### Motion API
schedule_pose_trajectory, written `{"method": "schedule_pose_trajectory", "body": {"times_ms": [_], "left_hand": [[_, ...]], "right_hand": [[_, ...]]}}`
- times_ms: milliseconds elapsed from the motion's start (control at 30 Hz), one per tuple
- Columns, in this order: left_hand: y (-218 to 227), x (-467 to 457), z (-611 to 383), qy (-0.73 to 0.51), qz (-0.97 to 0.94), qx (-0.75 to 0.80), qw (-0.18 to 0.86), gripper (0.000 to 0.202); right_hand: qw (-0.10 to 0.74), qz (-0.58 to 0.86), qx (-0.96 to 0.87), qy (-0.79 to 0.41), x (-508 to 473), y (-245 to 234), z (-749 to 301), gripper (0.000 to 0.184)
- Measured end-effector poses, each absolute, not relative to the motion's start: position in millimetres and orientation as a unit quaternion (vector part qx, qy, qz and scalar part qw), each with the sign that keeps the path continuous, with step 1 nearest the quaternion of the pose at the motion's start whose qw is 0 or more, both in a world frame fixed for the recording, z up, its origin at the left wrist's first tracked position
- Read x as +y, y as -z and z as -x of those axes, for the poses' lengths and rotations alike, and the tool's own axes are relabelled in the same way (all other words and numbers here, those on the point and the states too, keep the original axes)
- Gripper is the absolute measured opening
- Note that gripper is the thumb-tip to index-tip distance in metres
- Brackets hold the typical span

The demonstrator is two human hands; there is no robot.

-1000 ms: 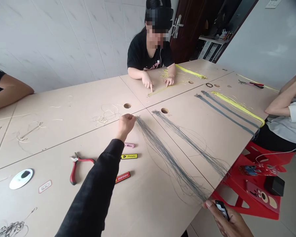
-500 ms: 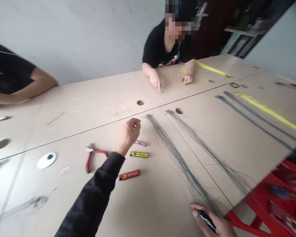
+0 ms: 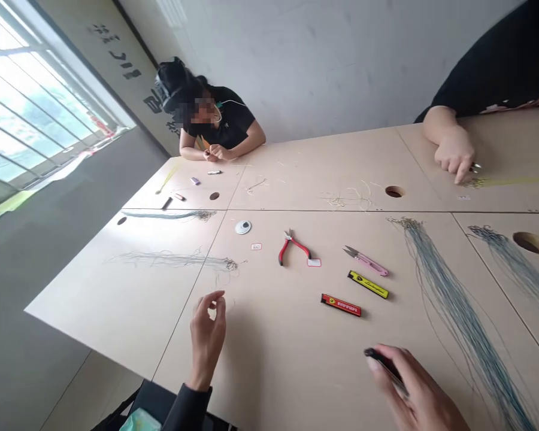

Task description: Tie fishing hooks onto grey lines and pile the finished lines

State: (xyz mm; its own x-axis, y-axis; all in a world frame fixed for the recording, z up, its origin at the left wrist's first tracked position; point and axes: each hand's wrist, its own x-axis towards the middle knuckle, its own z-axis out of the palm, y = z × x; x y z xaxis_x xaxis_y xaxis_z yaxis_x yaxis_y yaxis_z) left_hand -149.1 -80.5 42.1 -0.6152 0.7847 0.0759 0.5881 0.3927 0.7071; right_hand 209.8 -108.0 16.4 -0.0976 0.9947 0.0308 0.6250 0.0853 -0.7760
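My left hand (image 3: 208, 335) hovers over the table, thumb and fingertips curled together in a pinch. Anything between those fingertips is too fine to make out. A tangle-ended bundle of thin grey threads (image 3: 179, 259) lies just beyond it. My right hand (image 3: 420, 386) is closed around a slim black lighter (image 3: 386, 366), low at the right. To its right stretches a thick blue-grey thread bundle (image 3: 458, 299). Ahead of it are a red lighter (image 3: 341, 305), a yellow lighter (image 3: 368, 285) and pink thread snips (image 3: 366, 261). Red-handled pliers (image 3: 293, 246) lie with their handles spread.
Another bundle (image 3: 516, 257) lies at the right by a round table hole (image 3: 533, 242). A white disc (image 3: 243, 227) and small labels (image 3: 256, 246) lie mid-table. Two co-workers sit across, one person's hand (image 3: 456, 152) at yellow threads. The table edge (image 3: 90, 348) is at lower left.
The view has swung left, showing the window. My left hand has moved from beside the blue-grey bundle's knotted end to the grey bundle at left. My right hand still holds the black lighter.
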Motion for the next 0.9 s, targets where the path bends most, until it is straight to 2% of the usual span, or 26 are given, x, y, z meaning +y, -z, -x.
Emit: {"method": "schedule_pose_trajectory", "body": {"times_ms": [267, 567, 733, 900], "left_hand": [[-19.7, -101.8, 176.6, -0.239, -0.537, 0.808, 0.049, 0.033], [-14.3, -93.6, 213.0, -0.258, -0.488, 0.833, 0.030, 0.031], [-12.5, -86.4, 225.8, -0.232, -0.488, 0.841, 0.036, 0.024], [-8.9, -76.9, 238.2, -0.260, -0.479, 0.838, -0.004, 0.024]], "right_hand": [[0.293, 0.489, -0.798, -0.195, -75.0, -0.8, -138.9, 0.026], [0.286, 0.478, -0.828, -0.067, -66.3, 4.8, -124.8, 0.023], [0.265, 0.487, -0.832, -0.012, -59.4, 7.5, -119.4, 0.029], [0.253, 0.507, -0.823, -0.048, -46.8, -4.5, -98.7, 0.030]]}}
